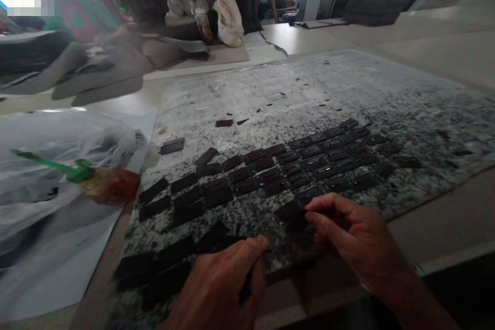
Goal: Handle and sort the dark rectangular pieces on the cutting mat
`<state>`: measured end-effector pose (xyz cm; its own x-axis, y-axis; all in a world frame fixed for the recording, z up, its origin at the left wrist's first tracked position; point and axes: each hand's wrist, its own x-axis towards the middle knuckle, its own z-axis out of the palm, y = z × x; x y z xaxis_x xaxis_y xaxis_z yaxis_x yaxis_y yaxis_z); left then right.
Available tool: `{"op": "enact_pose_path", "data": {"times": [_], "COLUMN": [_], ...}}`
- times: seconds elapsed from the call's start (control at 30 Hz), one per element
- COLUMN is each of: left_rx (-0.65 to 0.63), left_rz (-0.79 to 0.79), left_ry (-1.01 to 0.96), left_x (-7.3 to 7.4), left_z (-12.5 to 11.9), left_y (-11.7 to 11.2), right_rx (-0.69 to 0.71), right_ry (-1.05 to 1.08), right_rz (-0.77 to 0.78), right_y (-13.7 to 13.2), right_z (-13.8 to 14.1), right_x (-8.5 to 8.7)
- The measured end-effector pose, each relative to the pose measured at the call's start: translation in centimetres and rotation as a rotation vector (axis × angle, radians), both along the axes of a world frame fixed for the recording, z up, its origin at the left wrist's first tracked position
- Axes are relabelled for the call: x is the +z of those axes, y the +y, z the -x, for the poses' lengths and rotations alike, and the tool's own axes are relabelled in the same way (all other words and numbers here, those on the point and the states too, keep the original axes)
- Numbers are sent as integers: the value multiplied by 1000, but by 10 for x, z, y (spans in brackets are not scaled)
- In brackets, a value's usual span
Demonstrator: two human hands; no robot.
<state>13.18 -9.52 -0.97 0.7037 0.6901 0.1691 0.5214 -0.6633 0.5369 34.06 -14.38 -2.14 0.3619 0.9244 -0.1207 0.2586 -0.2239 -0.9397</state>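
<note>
My right hand [344, 232] pinches a dark, flat rectangular piece [290, 212] by its right corner between thumb and fingertips, just above the speckled board [251, 247]. Fingers curled, my left hand [228, 278] is closed low over the board; whatever it may hold is hidden. Loose dark pieces [174, 252] lie in an overlapping group beside it. Beyond both hands, rows of similar dark rectangles [247, 180] are laid out side by side, several with glossy streaks.
A reddish-brown lump with a green stick-like end [112, 185] lies on white sheeting [88, 258] at left. Grey cut pieces [104, 69] and a co-worker's blurred green-clad torso [83, 18] are at back left. A jar [203, 26] and cream bag [229, 18] stand behind the board.
</note>
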Motion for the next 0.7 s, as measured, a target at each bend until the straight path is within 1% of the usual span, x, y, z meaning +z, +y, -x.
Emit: {"op": "enact_pose_path", "data": {"times": [0.1, 0.17, 0.23, 0.33, 0.43, 0.57, 0.7], "left_rx": [-66, -107, -146, -182, -196, -184, -174], "left_rz": [-30, -57, -108, -234, -329, -337, -344], "left_ry": [15, 21, 38, 115, 199, 292, 276], "left_x": [-12, -17, -20, -22, -24, -26, -26], "left_z": [-3, -3, -4, -8, -13, -16, -15], "left_y": [-3, -5, -6, -6, -6, -7, -8], "right_rx": [-55, -78, -97, -91, -88, -80, -93], "right_ry": [-36, -61, -88, -120, -172, -259, -293], "right_rz": [-17, -23, -35, -49, -53, -60, -46], "right_y": [4, 6, 8, 8, 8, 9, 10], "right_z": [3, 7, 9, 10, 11, 12, 12], "right_x": [-1, -2, -4, -8, -10, -10, -10]}}
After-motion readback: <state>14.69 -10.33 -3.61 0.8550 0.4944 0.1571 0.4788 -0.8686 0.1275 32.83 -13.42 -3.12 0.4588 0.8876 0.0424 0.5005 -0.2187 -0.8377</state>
